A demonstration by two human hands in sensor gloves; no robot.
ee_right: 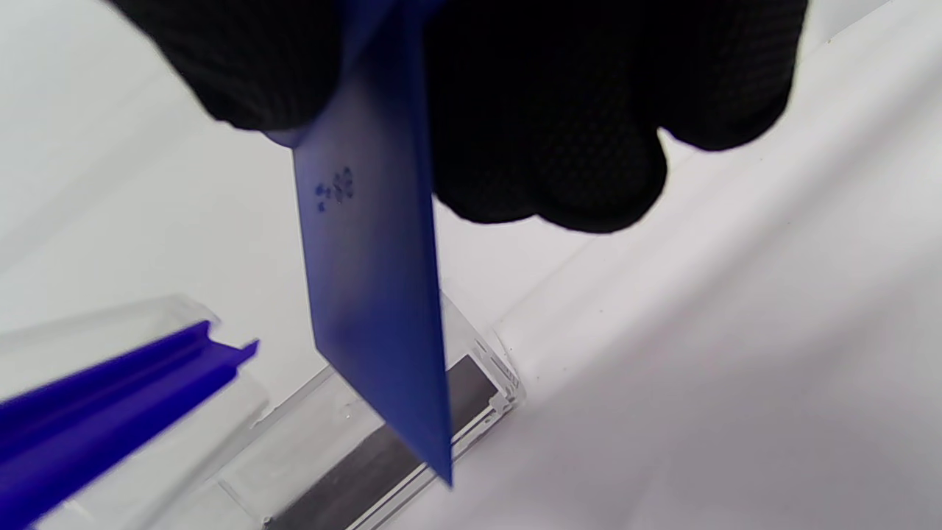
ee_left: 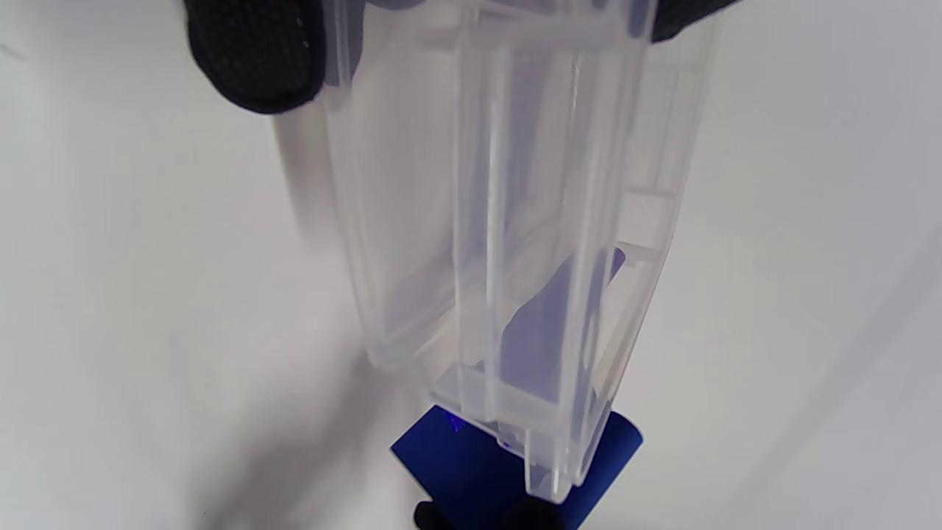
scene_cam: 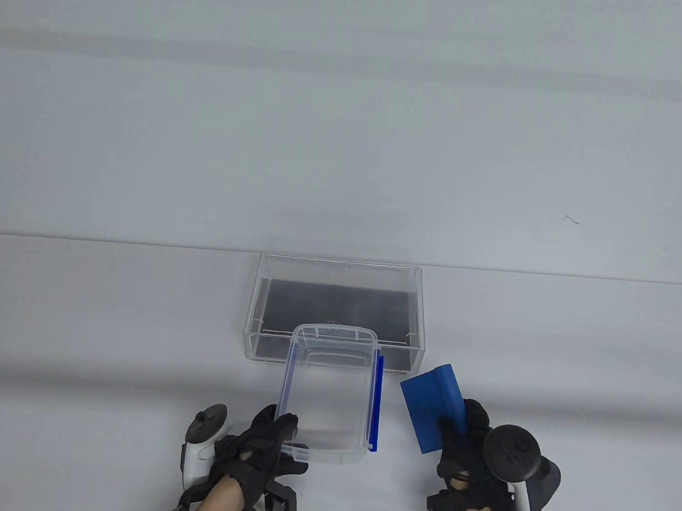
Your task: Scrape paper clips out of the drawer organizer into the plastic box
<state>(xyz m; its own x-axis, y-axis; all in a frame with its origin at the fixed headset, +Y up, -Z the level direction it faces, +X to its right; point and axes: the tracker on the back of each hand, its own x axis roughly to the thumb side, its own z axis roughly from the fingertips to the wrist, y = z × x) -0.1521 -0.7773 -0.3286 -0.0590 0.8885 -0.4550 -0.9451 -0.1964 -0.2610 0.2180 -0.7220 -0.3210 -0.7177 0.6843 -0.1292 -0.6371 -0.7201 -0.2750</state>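
The clear drawer organizer [scene_cam: 338, 301] with a dark floor stands at the table's middle. A few paper clips [scene_cam: 334, 323] show faintly near its front wall. My left hand [scene_cam: 275, 439] grips the near left corner of the clear plastic box [scene_cam: 326, 399] with blue side latches. The box is open side up, its far rim over the organizer's front edge. In the left wrist view the box [ee_left: 515, 243] fills the middle below my fingers [ee_left: 254, 59]. My right hand [scene_cam: 460, 433] grips a blue scraper [scene_cam: 431, 404], right of the box. In the right wrist view the scraper [ee_right: 375, 294] hangs over the organizer's corner [ee_right: 441, 412].
The white table [scene_cam: 83, 320] ends just behind the organizer, against a pale backdrop with a small mark [scene_cam: 572, 219]. The box's blue latch [ee_right: 110, 412] lies at the lower left of the right wrist view. The scraper also shows behind the box in the left wrist view [ee_left: 456, 460].
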